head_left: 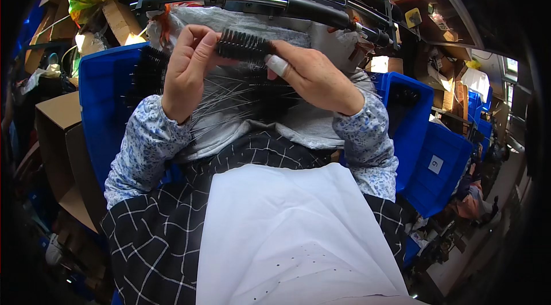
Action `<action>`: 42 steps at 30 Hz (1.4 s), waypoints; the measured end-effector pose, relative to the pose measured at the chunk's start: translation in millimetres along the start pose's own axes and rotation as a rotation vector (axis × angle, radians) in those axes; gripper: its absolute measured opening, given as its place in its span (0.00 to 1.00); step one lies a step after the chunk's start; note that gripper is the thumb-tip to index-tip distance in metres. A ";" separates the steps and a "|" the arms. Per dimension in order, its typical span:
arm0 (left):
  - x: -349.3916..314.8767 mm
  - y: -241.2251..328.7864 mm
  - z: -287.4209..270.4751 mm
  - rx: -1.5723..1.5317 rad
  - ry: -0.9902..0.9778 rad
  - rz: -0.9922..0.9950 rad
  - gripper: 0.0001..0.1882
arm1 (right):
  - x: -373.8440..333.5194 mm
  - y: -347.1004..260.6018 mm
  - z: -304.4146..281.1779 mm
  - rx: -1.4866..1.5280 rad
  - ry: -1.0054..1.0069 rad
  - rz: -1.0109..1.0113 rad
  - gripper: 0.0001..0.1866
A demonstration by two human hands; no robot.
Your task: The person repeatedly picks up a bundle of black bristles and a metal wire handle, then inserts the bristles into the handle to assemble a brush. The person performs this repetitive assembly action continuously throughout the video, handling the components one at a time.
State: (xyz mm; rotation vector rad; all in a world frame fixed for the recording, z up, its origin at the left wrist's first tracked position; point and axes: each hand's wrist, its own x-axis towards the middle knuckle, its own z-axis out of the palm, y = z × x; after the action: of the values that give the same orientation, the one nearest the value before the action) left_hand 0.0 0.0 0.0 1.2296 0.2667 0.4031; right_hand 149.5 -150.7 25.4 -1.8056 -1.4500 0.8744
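A black cylindrical bristle brush (245, 47), its bristles in spiral rows, is held level between my two hands over my lap. My left hand (186, 70) is closed at its left end, thumb against curled fingers. With thumb and fingers, my right hand (314, 78) grips its right end; a white wrap (278, 65) covers one digit. Beneath them, thin metal wires (221, 98) and a dark bundle of bristly pieces (270, 101) lie on a grey cloth (215, 136) across my lap. My fingers hide both brush ends.
A blue bin (94, 84) at the left holds more black brushes (150, 70). Blue bins (416, 115) stand at the right, one with dark contents. Metal rods (247, 0) of a frame cross beyond my hands. An open cardboard box (60, 150) is far left.
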 end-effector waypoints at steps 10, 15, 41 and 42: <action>-136.5 34.7 -78.1 1.444 0.283 -0.264 0.10 | 51.7 145.0 -63.1 -0.863 0.874 0.282 0.12; -160.8 35.6 -75.0 1.302 0.274 -0.398 0.05 | 64.7 144.3 -71.8 -0.850 0.826 0.329 0.14; -123.7 76.9 -121.5 1.207 0.845 0.501 0.11 | 53.0 164.7 -75.7 -0.694 0.901 0.371 0.22; -120.3 91.8 -117.5 1.881 0.817 0.688 0.12 | 55.6 157.7 -72.8 -0.724 0.913 0.341 0.21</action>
State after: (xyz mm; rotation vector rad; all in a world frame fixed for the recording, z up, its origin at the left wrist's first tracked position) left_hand -170.4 73.4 47.6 2.9726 1.0701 1.4226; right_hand 304.4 -129.4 -68.4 -2.5173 -0.8796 -0.4354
